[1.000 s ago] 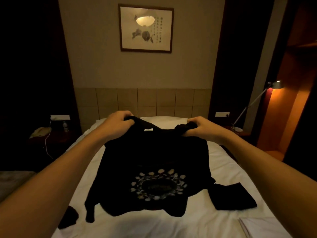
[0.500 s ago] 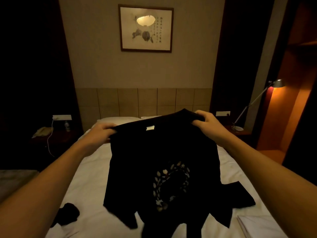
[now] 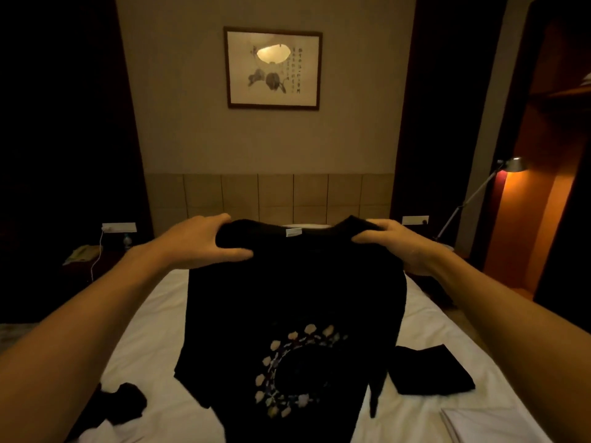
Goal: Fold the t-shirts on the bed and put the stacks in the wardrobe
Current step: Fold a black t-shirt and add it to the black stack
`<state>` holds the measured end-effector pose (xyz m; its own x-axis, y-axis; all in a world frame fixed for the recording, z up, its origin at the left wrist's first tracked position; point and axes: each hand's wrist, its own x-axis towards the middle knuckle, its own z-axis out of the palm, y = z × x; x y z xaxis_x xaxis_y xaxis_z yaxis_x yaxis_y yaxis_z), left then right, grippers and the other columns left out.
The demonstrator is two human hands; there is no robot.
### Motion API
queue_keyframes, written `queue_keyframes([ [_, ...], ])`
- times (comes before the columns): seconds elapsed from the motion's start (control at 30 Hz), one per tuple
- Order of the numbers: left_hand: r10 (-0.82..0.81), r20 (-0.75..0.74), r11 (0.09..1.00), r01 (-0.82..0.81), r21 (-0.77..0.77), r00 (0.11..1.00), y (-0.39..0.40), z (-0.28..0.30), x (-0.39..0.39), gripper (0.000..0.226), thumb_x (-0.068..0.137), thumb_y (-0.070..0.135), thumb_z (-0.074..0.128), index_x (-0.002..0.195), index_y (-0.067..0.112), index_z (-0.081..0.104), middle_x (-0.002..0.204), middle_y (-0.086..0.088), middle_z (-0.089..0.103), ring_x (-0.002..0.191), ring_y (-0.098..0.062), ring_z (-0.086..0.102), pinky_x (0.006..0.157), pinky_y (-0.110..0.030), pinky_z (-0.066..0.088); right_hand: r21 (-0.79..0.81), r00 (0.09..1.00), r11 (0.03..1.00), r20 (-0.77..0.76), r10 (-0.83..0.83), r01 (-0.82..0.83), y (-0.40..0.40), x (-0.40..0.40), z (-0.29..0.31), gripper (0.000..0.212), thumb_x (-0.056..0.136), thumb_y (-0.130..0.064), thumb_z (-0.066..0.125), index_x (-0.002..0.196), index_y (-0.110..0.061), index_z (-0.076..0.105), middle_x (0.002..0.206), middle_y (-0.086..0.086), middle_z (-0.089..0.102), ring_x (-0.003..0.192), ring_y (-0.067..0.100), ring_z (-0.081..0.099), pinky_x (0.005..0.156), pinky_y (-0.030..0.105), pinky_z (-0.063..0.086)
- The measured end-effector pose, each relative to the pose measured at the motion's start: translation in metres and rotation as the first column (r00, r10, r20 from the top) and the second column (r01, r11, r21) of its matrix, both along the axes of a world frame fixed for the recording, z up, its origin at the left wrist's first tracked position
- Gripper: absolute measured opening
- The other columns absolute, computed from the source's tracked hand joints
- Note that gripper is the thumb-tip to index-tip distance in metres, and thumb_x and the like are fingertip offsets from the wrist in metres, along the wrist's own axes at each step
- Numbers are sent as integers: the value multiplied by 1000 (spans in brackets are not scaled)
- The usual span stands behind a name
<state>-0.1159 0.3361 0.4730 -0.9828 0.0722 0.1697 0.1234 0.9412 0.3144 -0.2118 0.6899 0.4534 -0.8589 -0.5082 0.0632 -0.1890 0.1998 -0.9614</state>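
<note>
black cotton t-shirt (image 3: 287, 302) hangs in the air over the white bed (image 3: 140, 318), printed side toward the viewer, its long axis running from the hem nearest the person up to the collar farthest away. hem and sleeves trail just above the sheet; whether they touch it cannot be told. at the far end, left hand (image 3: 198, 243) and right hand (image 3: 395, 244) each pinch one shoulder, thumbs in front, fingers curled behind the cloth, the collar tag midway between them. both hands sit level and equally near the garment, so the next move, judged as lowering it flat for folding, would carry the shirt straight down and forward. a folded dark garment (image 3: 431, 370) lies to the right, a crumpled dark one (image 3: 128, 401) to the left.
</note>
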Motion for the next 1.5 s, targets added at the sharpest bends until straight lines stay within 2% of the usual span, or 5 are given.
queue_keyframes([
  [0.13,-128,202,948,60,314,971,0,-1,19,43,78,43,73,113,21,57,110,-7,64,89,-14,69,77,-27,57,-24,996,999,80,31,-29,8,12,1,34,87,-20,65,120,-12,64,105,10,70,88,22,70,81,34,56],
  [0.37,-256,139,803,131,581,957,2,43,58,28,96,14,56,122,18,65,112,-4,73,101,-21,71,76,-22,58,-131,984,983,107,142,-128,26,32,32,41,77,-30,71,114,-15,64,100,9,71,86,21,69,74,35,56],
  [0.7,30,367,856,-213,471,930,-19,-148,-31,22,94,17,66,102,-2,72,66,-2,65,56,-9,59,54,-19,41,571,985,804,-67,-158,167,-18,-40,-119,18,86,-33,74,92,-16,73,85,3,72,77,18,67,69,29,51],
  [1.27,208,344,682,-388,620,916,-40,-348,-162,15,92,21,68,86,8,71,77,-6,64,74,-23,59,69,-31,39,636,968,732,-122,-219,245,-61,-161,-316,26,97,-41,58,111,-21,67,91,2,68,77,22,63,62,33,47],
  [1.5,122,434,704,-386,596,893,-58,-402,-249,18,94,22,66,91,5,72,83,-9,63,81,-25,59,70,-29,36,833,957,492,-139,-256,253,-87,-219,-367,42,97,-55,49,114,-21,67,90,7,68,84,31,64,61,33,45],
])
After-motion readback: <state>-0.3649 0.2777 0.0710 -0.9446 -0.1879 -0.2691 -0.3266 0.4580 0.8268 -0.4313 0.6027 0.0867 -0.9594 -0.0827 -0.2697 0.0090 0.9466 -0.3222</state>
